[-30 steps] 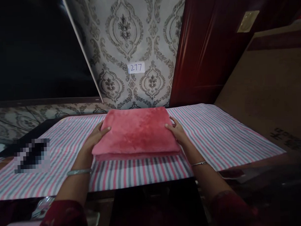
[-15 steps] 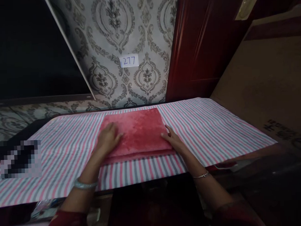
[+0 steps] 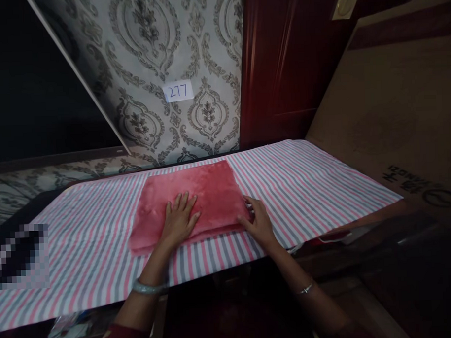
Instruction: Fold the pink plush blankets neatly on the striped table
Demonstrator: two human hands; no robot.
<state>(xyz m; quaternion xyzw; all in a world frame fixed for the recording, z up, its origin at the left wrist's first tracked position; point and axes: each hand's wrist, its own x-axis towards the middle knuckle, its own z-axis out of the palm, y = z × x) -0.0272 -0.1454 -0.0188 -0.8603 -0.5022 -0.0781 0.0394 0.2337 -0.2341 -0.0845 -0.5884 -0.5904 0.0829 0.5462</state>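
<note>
A folded plush pink-red cloth (image 3: 211, 189) lies flat on a striped cloth, its folded layers showing along the near edge. My left hand (image 3: 179, 220) rests palm down on top of it, left of its middle toward the near side, fingers spread. At its right edge is my right hand (image 3: 260, 224), the thumb touching the near right corner and the index finger reaching the side. The thumb and fingers of that hand stand apart; its other fingers are partly hidden.
The striped pink, grey and white cloth (image 3: 300, 186) covers the table. A dark screen (image 3: 41, 86) stands at the back left, and a large cardboard box (image 3: 404, 108) at the right. A blurred patch (image 3: 19, 257) hides something at the left. A "277" label (image 3: 178, 91) is on the wall.
My left hand has moved from the plush cloth's left side onto its top and flattened out. My right hand stays at the right edge. The view has shifted slightly.
</note>
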